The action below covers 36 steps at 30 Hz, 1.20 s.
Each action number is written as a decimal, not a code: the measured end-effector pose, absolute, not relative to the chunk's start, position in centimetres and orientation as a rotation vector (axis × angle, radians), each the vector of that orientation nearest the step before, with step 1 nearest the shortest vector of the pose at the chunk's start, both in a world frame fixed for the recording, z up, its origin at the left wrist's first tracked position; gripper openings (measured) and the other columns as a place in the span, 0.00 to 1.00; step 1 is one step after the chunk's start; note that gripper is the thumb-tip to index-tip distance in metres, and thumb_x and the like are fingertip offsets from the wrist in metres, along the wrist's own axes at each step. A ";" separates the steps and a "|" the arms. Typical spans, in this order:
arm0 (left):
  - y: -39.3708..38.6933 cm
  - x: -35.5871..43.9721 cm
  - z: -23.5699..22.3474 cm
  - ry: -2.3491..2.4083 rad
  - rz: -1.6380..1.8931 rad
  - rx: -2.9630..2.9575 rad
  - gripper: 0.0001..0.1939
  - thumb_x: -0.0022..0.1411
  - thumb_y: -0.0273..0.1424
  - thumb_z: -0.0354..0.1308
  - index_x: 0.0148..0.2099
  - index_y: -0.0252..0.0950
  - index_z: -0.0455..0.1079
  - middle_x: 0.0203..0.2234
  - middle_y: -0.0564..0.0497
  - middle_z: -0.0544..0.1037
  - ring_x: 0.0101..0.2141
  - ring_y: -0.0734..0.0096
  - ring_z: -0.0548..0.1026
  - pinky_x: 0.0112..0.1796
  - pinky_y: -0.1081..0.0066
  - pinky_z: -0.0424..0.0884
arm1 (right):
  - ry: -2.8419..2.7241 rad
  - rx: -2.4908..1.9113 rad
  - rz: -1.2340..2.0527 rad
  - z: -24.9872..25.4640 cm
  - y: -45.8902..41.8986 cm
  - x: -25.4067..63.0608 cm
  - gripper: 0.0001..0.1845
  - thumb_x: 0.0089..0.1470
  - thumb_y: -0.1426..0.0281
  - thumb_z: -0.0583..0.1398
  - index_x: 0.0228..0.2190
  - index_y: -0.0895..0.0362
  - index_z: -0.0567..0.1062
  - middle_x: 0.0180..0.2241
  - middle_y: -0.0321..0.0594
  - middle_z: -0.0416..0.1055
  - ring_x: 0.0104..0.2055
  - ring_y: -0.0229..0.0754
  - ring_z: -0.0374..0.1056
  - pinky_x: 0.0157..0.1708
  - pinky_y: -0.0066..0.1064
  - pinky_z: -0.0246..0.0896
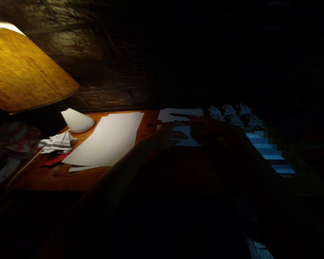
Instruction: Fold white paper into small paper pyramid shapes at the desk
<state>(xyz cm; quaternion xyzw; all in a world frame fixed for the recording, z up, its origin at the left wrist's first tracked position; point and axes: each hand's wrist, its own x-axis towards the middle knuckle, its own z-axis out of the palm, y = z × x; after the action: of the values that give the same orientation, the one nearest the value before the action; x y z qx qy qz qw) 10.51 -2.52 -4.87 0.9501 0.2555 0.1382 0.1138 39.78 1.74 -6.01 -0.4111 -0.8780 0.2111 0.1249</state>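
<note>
The scene is very dark, lit only from the left. My left hand (166, 136) rests on a small white sheet of paper (187, 141) on the wooden table (78, 178), fingers stretched toward the right and pressing it flat. My right hand (205, 129) lies in shadow on the same sheet's right side; its fingers are too dark to make out. A stack of large white paper (108, 142) lies to the left of my left hand.
A yellow lampshade (21, 72) hangs at upper left. Beneath it lie a white cone (77, 120), crumpled folded paper (58, 141) and a red strip (54, 160). Several folded paper shapes (232, 114) sit at the back right, more sheets (178, 114) behind my hands.
</note>
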 end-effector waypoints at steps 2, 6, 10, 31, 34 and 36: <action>-2.5 10.5 -4.8 0.735 0.412 2.784 0.18 0.69 0.27 0.60 0.57 0.50 0.76 0.67 0.49 0.60 0.66 0.52 0.61 0.65 0.45 0.61 | -2.562 -1.190 0.617 -6.1 1.9 39.8 0.41 0.46 0.56 0.71 0.62 0.43 0.73 0.67 0.42 0.63 0.65 0.62 0.62 0.66 0.54 0.55; -2.5 10.5 -4.8 0.713 0.418 2.765 0.19 0.68 0.26 0.59 0.57 0.50 0.76 0.68 0.50 0.59 0.67 0.54 0.60 0.67 0.45 0.59 | -2.556 -1.217 0.632 -6.1 1.9 39.8 0.42 0.46 0.54 0.71 0.62 0.46 0.73 0.67 0.45 0.63 0.66 0.63 0.61 0.66 0.54 0.55; -2.3 10.4 -5.2 0.707 0.391 2.772 0.20 0.69 0.25 0.58 0.58 0.50 0.73 0.71 0.52 0.56 0.70 0.55 0.55 0.68 0.44 0.55 | -2.544 -1.233 0.652 -5.7 1.4 39.7 0.42 0.46 0.55 0.71 0.62 0.46 0.72 0.67 0.46 0.63 0.66 0.64 0.61 0.66 0.57 0.54; -1.9 9.8 -7.3 0.845 0.255 2.960 0.34 0.74 0.30 0.47 0.77 0.52 0.42 0.77 0.51 0.38 0.74 0.48 0.40 0.70 0.41 0.47 | -2.555 -1.243 0.597 -5.6 0.8 39.2 0.44 0.49 0.58 0.71 0.65 0.50 0.70 0.71 0.47 0.57 0.68 0.60 0.59 0.67 0.52 0.54; -1.7 9.8 -7.7 0.855 0.231 3.000 0.38 0.75 0.31 0.45 0.78 0.51 0.31 0.77 0.51 0.34 0.74 0.47 0.37 0.70 0.41 0.45 | -2.595 -1.216 0.526 -5.5 0.7 39.1 0.43 0.51 0.58 0.70 0.66 0.49 0.68 0.72 0.45 0.55 0.70 0.58 0.58 0.67 0.53 0.55; -1.6 9.8 -7.8 0.858 0.210 3.029 0.39 0.75 0.30 0.45 0.78 0.50 0.27 0.77 0.50 0.33 0.74 0.48 0.37 0.70 0.42 0.45 | -2.609 -1.208 0.491 -5.4 0.6 39.0 0.43 0.52 0.58 0.69 0.67 0.47 0.66 0.72 0.42 0.55 0.70 0.58 0.58 0.67 0.54 0.55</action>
<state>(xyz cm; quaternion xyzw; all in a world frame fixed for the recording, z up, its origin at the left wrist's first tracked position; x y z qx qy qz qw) 9.79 -1.64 -7.76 0.9600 0.2719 0.0667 -0.0070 39.00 0.61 -5.44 -0.4114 -0.8889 0.1674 0.1122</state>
